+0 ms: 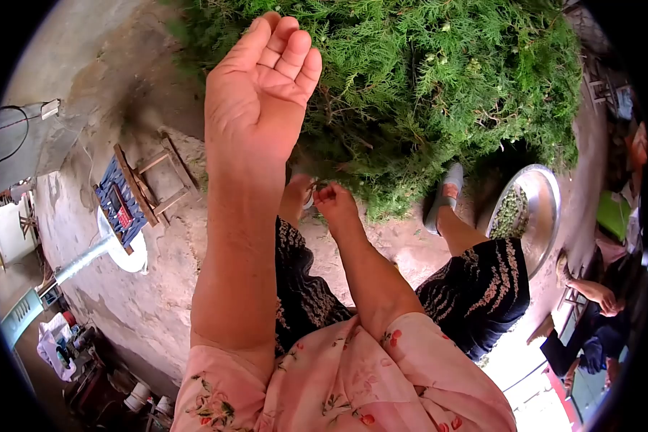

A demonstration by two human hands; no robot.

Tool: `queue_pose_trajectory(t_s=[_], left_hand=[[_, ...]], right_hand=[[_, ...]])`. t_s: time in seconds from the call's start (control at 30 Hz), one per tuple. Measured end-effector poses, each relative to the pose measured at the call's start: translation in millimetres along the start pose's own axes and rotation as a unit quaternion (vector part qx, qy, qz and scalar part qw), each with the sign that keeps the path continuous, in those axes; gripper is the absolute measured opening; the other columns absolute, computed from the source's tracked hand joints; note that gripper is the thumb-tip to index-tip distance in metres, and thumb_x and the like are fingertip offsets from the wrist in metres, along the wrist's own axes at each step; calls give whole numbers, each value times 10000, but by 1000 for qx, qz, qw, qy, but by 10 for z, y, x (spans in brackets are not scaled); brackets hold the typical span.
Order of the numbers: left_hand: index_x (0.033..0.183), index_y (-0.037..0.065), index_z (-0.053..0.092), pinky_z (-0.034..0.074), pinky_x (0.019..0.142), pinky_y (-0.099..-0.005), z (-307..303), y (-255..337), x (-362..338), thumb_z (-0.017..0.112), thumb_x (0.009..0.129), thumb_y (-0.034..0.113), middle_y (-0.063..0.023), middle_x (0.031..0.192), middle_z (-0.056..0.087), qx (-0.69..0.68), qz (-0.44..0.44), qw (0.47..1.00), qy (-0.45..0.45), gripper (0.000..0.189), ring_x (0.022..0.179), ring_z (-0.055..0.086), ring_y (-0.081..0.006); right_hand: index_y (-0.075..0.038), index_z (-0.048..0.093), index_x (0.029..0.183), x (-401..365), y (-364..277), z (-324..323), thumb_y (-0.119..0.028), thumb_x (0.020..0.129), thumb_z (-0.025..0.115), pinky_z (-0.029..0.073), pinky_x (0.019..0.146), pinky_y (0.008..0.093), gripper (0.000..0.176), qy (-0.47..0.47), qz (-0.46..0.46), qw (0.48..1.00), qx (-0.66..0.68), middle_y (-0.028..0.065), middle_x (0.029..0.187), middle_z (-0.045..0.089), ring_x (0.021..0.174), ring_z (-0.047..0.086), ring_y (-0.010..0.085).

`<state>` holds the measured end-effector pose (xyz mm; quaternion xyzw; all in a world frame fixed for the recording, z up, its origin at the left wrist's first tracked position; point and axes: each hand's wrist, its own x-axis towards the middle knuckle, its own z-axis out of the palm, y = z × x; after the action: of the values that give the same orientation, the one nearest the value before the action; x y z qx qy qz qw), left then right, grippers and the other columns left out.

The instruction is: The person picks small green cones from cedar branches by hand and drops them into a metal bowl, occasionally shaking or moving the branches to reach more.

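Observation:
My left hand (266, 79) is raised in front of a big heap of green conifer branches (446, 65). Its palm faces me, the fingers are curled together, and the thumb is against the index finger; anything between their tips is hidden. Lower down, near my bare foot and the heap's front edge, my right hand (336, 201) is closed in a pinch, on something too small to make out. A round metal basin (547, 194) holding small green cones (509, 214) stands on the ground beside my leg on the right.
A small wooden folding stool (147, 183) with a red object on its seat and a white-based stand (129, 252) are on the left. Another person's hand (597, 294) shows at the right edge, near a green bag (613, 214). Assorted items lie at lower left.

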<state>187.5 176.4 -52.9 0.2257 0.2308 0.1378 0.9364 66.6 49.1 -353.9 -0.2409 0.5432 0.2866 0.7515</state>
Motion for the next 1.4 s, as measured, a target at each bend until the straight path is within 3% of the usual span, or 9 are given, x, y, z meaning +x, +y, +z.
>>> queue_pose_trajectory(t_s=[0.07, 0.23, 0.47, 0.57, 0.63, 0.87, 1.03, 1.17, 1.4], left_hand=[[899, 36, 540, 468, 759, -309, 22, -26, -17, 552, 850, 124, -40, 829, 592, 4, -10, 1000, -10, 101, 753, 575, -145], [915, 29, 542, 465, 757, -319, 12, -65, -52, 547, 852, 112, -39, 833, 601, 4, -18, 1000, 5, 105, 754, 584, -138], [922, 19, 547, 464, 752, -324, 44, -101, -19, 533, 859, 97, -35, 837, 608, 1, -35, 999, -14, 100, 750, 592, -128], [920, 20, 546, 463, 751, -323, 33, -107, -8, 533, 860, 96, -34, 837, 608, 12, -36, 999, -18, 97, 751, 588, -125], [919, 22, 546, 462, 754, -323, 33, -104, -13, 535, 859, 96, -33, 837, 607, 12, -35, 999, -18, 96, 755, 587, -125], [930, 48, 541, 464, 763, -296, 79, -160, -11, 573, 836, 119, -31, 863, 594, 24, -31, 999, 16, 123, 762, 569, -141], [942, 38, 562, 471, 747, -303, 85, -248, -21, 563, 844, 122, -28, 841, 612, 37, -64, 997, 5, 130, 754, 592, -133], [942, 68, 576, 471, 732, -290, 76, -242, -54, 606, 817, 166, -37, 841, 612, 88, -63, 994, -30, 162, 758, 581, -144], [967, 66, 611, 469, 662, -249, 219, -364, -205, 591, 827, 142, -42, 840, 629, 392, 22, 917, -63, 160, 744, 594, -128]], right_hand=[[32, 382, 1068, 20, -34, -72, -199, 876, 492, 466, 760, 448, 320, -26, 3, 997, -66, 168, 992, 491, 854, 519, 297], [1, 408, 1021, -144, -20, 277, -203, 909, 419, 468, 709, 419, 233, -70, 22, 996, 41, 153, 829, 537, 751, 530, 271], [-47, 467, 932, 65, -237, 245, -198, 915, 377, 449, 690, 464, 177, -6, 1, 995, 103, 170, 806, 541, 746, 552, 284], [-39, 464, 924, -53, -387, 179, -158, 916, 362, 442, 672, 452, 157, -11, 20, 1000, 22, 153, 793, 545, 704, 551, 271], [-22, 463, 901, -264, -504, 173, -121, 908, 365, 460, 655, 441, 139, -68, -8, 997, -37, 143, 764, 546, 668, 551, 259], [18, 502, 893, -1050, -761, 325, -120, 889, 427, 492, 639, 381, 157, -32, -146, 984, -94, 142, 742, 557, 653, 562, 230], [37, 551, 850, -1552, -1038, 428, -104, 854, 524, 507, 627, 358, 143, -135, -249, 926, -249, 111, 762, 585, 609, 564, 204], [-13, 553, 832, -2117, -1297, 689, -65, 811, 559, 508, 523, 323, 56, -170, -299, 904, -254, 101, 772, 606, 620, 593, 199], [-36, 546, 970, -2720, -1922, 973, -106, 827, 578, 476, 688, 321, 162, -222, -297, 851, -373, 64, 791, 604, 750, 588, 183]])
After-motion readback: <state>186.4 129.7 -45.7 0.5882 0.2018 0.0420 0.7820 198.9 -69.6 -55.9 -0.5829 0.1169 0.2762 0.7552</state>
